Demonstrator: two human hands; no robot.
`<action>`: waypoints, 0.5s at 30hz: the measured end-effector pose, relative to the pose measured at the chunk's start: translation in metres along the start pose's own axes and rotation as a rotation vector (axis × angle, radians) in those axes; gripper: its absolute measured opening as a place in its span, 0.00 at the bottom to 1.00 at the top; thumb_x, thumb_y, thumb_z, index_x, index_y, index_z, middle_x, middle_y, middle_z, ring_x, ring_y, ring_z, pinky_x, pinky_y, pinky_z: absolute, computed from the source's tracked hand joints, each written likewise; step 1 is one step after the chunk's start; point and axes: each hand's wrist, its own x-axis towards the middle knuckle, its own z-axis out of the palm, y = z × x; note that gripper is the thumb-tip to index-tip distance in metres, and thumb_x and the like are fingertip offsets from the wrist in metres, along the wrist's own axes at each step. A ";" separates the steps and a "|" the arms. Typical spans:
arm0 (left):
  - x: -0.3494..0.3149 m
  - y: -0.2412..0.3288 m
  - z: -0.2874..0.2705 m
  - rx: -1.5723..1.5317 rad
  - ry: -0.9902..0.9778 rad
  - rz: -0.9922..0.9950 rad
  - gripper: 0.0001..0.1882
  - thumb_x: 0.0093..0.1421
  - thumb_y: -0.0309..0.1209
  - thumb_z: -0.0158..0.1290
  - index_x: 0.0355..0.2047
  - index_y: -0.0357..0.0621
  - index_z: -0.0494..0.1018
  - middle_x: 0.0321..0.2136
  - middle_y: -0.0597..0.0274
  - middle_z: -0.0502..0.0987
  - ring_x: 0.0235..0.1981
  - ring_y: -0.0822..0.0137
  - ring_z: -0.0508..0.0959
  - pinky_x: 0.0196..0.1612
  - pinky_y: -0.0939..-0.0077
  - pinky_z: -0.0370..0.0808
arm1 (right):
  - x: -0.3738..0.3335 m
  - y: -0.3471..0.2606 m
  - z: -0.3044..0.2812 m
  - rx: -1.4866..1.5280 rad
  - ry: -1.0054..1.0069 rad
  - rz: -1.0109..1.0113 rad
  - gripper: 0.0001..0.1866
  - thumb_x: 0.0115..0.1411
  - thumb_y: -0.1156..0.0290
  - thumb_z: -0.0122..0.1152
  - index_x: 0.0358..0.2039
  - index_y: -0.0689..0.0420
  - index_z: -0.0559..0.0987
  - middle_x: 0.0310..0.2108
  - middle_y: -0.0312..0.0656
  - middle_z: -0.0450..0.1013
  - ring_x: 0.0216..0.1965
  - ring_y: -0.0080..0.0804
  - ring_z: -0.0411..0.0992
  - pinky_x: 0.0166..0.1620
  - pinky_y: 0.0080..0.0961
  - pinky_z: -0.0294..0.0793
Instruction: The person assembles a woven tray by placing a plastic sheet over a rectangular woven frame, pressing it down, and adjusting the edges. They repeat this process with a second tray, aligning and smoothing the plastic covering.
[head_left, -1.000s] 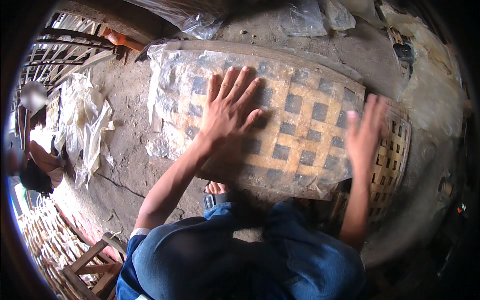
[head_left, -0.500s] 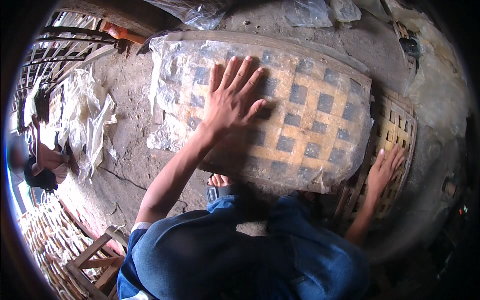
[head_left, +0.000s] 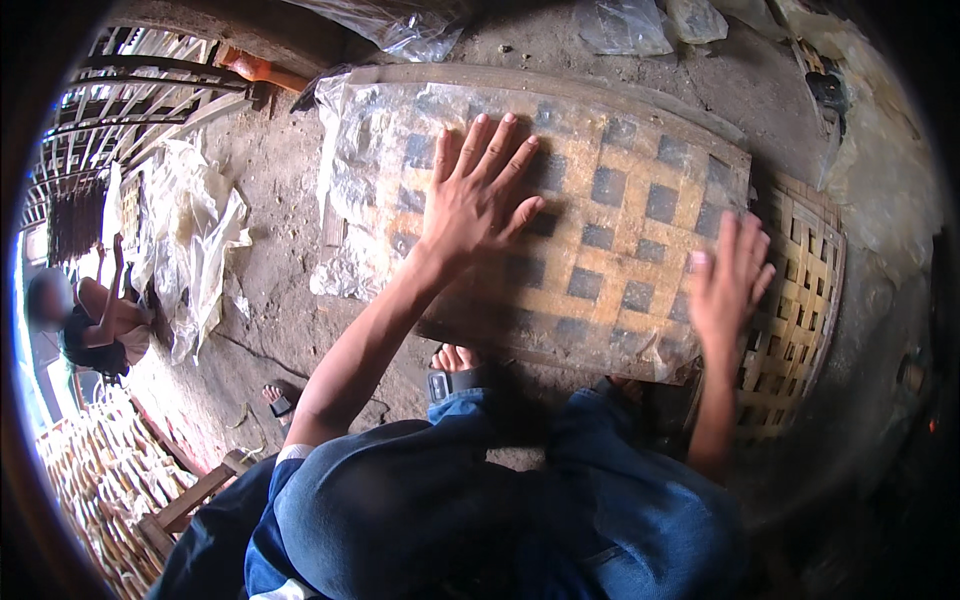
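Observation:
A clear plastic sheet [head_left: 365, 140] covers a low wood-edged board, and a yellowish woven lattice with dark square gaps shows through it. My left hand [head_left: 474, 200] lies flat on the plastic left of the middle, its fingers spread. At the board's right end, my right hand [head_left: 728, 290] is over the edge of the sheet, fingers stretched out and slightly blurred. Whether its palm presses on the plastic, I cannot tell. Neither hand holds anything. Just right of the right hand is a woven bamboo tray [head_left: 800, 310], partly under the covered board.
Crumpled plastic [head_left: 190, 240] lies on the floor to the left, near a crouching person [head_left: 95, 320]. More plastic sheeting [head_left: 875, 180] is heaped at the far right. A rack of pale strips [head_left: 110, 480] stands at the lower left. An orange object [head_left: 262, 70] is at the back left.
My right hand has moved up and left from the bamboo tray to the right end of the plastic-covered board. The left hand stays flat in its place on the sheet.

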 end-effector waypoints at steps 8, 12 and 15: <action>0.004 0.003 0.003 -0.025 0.014 -0.010 0.36 0.70 0.58 0.44 0.72 0.56 0.60 0.75 0.55 0.53 0.76 0.48 0.48 0.75 0.41 0.38 | 0.020 -0.054 -0.042 0.659 0.229 -0.235 0.38 0.71 0.50 0.52 0.75 0.50 0.55 0.77 0.55 0.40 0.78 0.55 0.38 0.73 0.69 0.33; -0.002 -0.001 -0.010 -0.160 0.013 -0.022 0.35 0.70 0.56 0.46 0.72 0.56 0.60 0.75 0.55 0.52 0.77 0.47 0.47 0.75 0.41 0.40 | 0.012 -0.150 -0.057 0.500 0.050 -0.529 0.40 0.67 0.45 0.56 0.74 0.50 0.59 0.77 0.50 0.44 0.77 0.52 0.42 0.75 0.63 0.36; -0.035 -0.009 -0.028 -0.071 -0.062 -0.038 0.35 0.70 0.55 0.46 0.73 0.58 0.60 0.75 0.55 0.52 0.77 0.47 0.47 0.74 0.39 0.41 | 0.006 -0.151 -0.036 0.463 -0.021 -0.503 0.41 0.66 0.44 0.56 0.74 0.49 0.59 0.78 0.48 0.43 0.78 0.51 0.38 0.75 0.61 0.32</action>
